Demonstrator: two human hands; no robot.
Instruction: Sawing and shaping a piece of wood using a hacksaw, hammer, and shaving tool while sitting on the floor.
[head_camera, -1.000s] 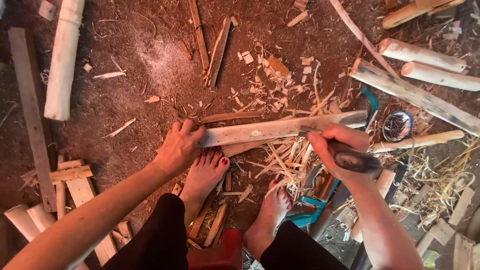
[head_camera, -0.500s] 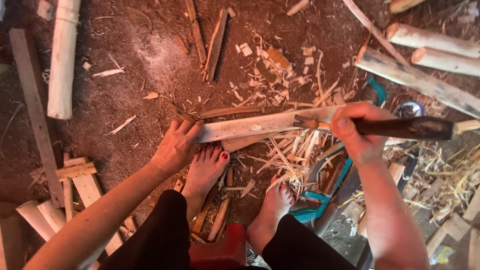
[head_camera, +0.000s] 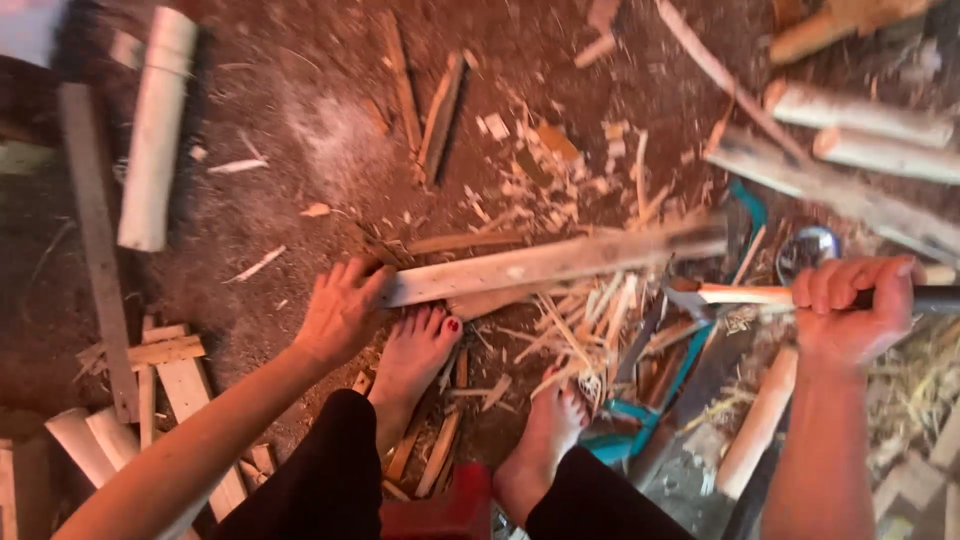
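Left hand (head_camera: 340, 312), centre-left of frame: palm down, fingers spread, arm extending from lower left. Right hand (head_camera: 850, 308), right edge: fisted grip, knuckles up, forearm rising from bottom right. Bare feet at lower centre.

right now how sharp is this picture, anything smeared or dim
Head view: the whole frame is soft with motion blur; the right hand and its tool handle smear most, the left hand and plank read clearer; warm dim light, dark top-left corner.
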